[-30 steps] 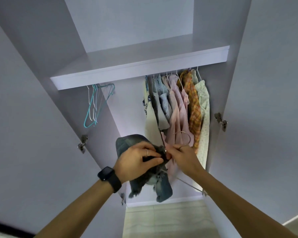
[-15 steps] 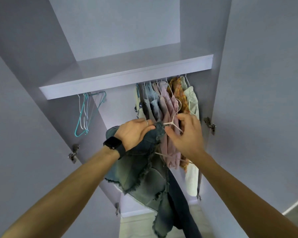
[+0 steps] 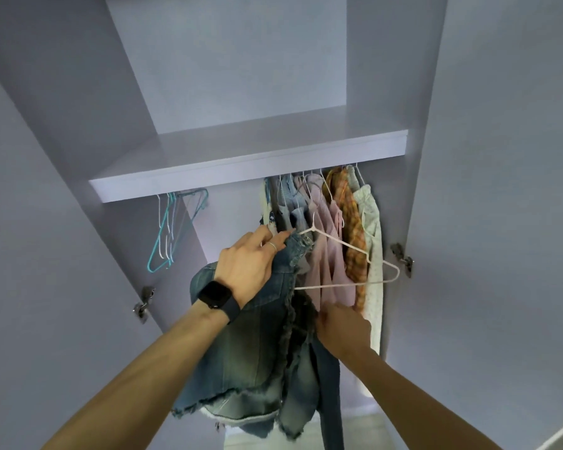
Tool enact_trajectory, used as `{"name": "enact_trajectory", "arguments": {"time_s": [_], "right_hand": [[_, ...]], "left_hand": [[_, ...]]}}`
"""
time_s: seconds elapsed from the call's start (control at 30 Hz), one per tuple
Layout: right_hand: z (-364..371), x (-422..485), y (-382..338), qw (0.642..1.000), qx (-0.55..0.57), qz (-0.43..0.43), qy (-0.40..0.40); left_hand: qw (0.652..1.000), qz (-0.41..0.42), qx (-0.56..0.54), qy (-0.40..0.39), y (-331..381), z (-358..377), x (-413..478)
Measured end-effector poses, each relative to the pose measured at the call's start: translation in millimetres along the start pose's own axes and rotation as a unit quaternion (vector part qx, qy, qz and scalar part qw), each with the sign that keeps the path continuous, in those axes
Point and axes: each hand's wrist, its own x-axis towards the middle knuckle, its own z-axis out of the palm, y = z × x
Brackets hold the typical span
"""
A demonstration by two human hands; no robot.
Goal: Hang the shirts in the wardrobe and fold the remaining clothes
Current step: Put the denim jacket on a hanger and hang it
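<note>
Lilac wardrobe [image 3: 228,60], doors open both sides, shelf [image 3: 247,164] over rail. Left hand [image 3: 251,267] fingers curled on denim shirt [image 3: 257,345] collar, at white hanger [image 3: 348,251], before hung shirts [image 3: 332,228]. Right hand [image 3: 342,329] lower, fingers buried in denim, grip unclear. Teal hangers [image 3: 169,232] left.

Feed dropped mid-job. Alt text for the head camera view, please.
The left hand grips a frayed denim shirt at its top, where a white hanger sticks out sideways, before an open wardrobe. The right hand reaches into the fabric lower down, fingers hidden; other shirts hang behind.
</note>
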Motion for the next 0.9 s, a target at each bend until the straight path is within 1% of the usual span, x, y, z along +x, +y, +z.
{"name": "enact_trajectory", "arguments": {"time_s": [0.07, 0.2, 0.3, 0.37, 0.47, 0.57, 0.7, 0.73, 0.83, 0.87, 0.9], "right_hand": [[6.5, 7.9, -1.1, 1.000, 0.012, 0.002, -0.014], [21.3, 13.9, -23.5, 0.996, 0.038, -0.062, -0.053], [26.5, 24.0, -46.7, 0.993, 0.034, -0.108, -0.025], [30.0, 30.5, -57.1, 0.992, 0.042, -0.122, 0.008], [42.2, 37.0, -64.8, 0.990, 0.022, -0.139, 0.025], [40.8, 38.7, -58.9, 0.995, 0.021, -0.100, 0.015], [27.2, 50.4, -19.1, 0.999, 0.033, -0.032, -0.027], [23.8, 54.2, -7.4, 0.998, 0.050, -0.015, -0.032], [7.5, 62.0, 19.6, 0.991, 0.106, 0.038, -0.077], [2.0, 64.8, 28.7, 0.981, 0.148, 0.069, -0.100], [-3.5, 68.2, 36.9, 0.965, 0.208, 0.102, -0.122]], "left_hand": [[0.999, -0.031, -0.015, 0.010, -1.5, -0.1, -9.5], [0.998, -0.053, -0.019, 0.017, -5.2, -7.6, -22.4], [0.997, -0.069, -0.015, 0.026, -12.6, -17.4, -24.8], [0.997, -0.074, -0.010, 0.028, -21.5, -23.7, -27.1], [0.997, -0.073, 0.014, 0.027, -39.1, -32.4, -35.0], [0.996, -0.058, 0.058, 0.018, -58.4, -40.0, -47.6], [0.995, -0.032, 0.097, 0.012, -86.3, -43.3, -69.9], [0.995, -0.040, 0.096, 0.008, -91.2, -42.5, -74.1], [0.992, -0.117, 0.046, 0.005, -98.3, -41.0, -80.4], [0.992, -0.124, 0.031, 0.005, -98.9, -39.9, -80.9], [0.993, -0.112, 0.026, 0.001, -98.8, -38.9, -81.1]]}}
